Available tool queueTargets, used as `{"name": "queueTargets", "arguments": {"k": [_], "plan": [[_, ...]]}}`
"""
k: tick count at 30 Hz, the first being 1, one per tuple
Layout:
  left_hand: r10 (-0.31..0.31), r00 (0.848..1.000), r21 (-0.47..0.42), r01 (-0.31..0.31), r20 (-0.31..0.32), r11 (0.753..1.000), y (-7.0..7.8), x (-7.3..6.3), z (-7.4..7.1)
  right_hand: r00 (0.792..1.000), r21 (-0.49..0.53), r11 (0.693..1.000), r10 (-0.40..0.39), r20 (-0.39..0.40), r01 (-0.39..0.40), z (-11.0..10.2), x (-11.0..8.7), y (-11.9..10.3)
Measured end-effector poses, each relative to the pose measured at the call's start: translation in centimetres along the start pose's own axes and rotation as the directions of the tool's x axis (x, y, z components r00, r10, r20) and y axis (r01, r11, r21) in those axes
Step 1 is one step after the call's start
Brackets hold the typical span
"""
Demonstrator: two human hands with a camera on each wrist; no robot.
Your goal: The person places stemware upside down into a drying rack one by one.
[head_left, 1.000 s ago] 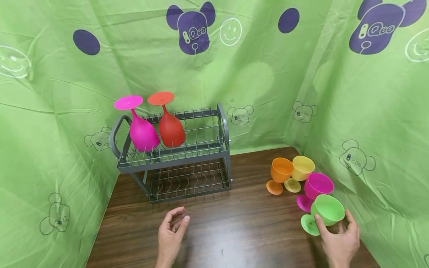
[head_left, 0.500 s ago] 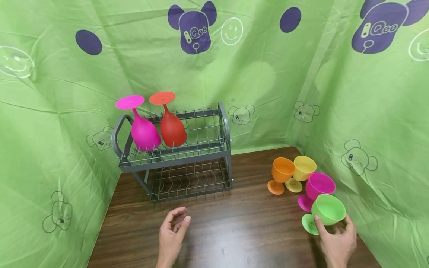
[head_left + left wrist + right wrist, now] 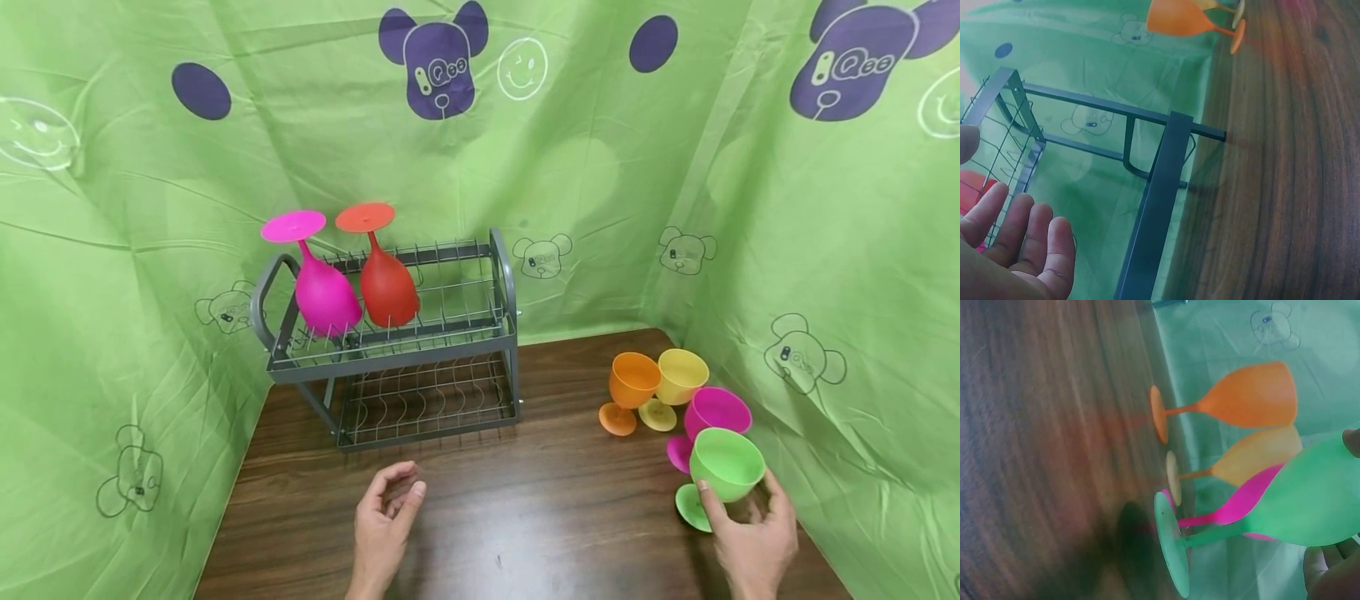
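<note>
At the right of the table, my right hand [image 3: 753, 533] grips a green plastic goblet [image 3: 726, 467] by its bowl, thumb on the near side and fingers behind. In the right wrist view the goblet's foot [image 3: 1172, 545] stands off the wood, with a dark shadow beside it. Behind it a magenta goblet [image 3: 717, 410] is partly covered. My left hand [image 3: 386, 529] holds nothing, its fingers loosely curled above the table in front of the dish rack [image 3: 397, 360]. An upside-down pink goblet [image 3: 326, 296] and a red goblet [image 3: 388, 292] lean on the rack's upper tier, at its left.
An orange goblet [image 3: 633, 380] and a yellow goblet [image 3: 682, 375] stand upright at the back right of the wooden table [image 3: 555, 467]. Green printed fabric [image 3: 570, 167] hangs close around the back and sides. Thin wire dividers run across both rack tiers.
My right hand has lifted the green goblet slightly and shifted it a little to the left, so it covers more of the magenta one. My left hand has stayed put.
</note>
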State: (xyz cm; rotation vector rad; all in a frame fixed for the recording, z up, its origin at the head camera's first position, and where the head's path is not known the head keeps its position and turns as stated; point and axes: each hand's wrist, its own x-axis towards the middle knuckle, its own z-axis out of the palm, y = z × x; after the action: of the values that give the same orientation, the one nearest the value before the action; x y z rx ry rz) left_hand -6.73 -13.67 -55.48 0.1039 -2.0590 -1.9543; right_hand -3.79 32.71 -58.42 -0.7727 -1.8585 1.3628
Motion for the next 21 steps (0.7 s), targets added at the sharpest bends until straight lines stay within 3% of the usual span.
{"name": "queueTargets", "arguments": {"k": [5, 10, 12, 16, 21], "plan": [[-0.009, 1.000, 0.003, 0.009, -0.004, 1.000, 0.0, 0.0, 0.0, 0.991, -0.023, 0.991, -0.131, 0.034, 0.132, 0.5, -0.7, -1.5], [-0.012, 1.000, 0.011, 0.012, 0.004, 1.000, 0.1, 0.0, 0.1, 0.962, -0.028, 0.963, -0.264, 0.071, 0.267, 1.1, -1.6, -2.8], [-0.011, 1.000, 0.010, 0.011, 0.009, 1.000, 0.1, -0.1, 0.1, 0.940, -0.013, 0.943, -0.329, 0.086, 0.331, 1.3, -1.9, -3.4], [-0.008, 1.000, 0.015, 0.007, 0.025, 1.000, 0.3, -0.2, 0.2, 0.877, 0.013, 0.885, -0.462, 0.129, 0.465, 1.7, -2.3, -5.0], [0.005, 0.999, 0.026, -0.006, 0.035, 1.000, 0.4, -0.3, 0.2, 0.811, 0.099, 0.837, -0.546, 0.211, 0.538, 2.5, -2.8, -7.0]]}}
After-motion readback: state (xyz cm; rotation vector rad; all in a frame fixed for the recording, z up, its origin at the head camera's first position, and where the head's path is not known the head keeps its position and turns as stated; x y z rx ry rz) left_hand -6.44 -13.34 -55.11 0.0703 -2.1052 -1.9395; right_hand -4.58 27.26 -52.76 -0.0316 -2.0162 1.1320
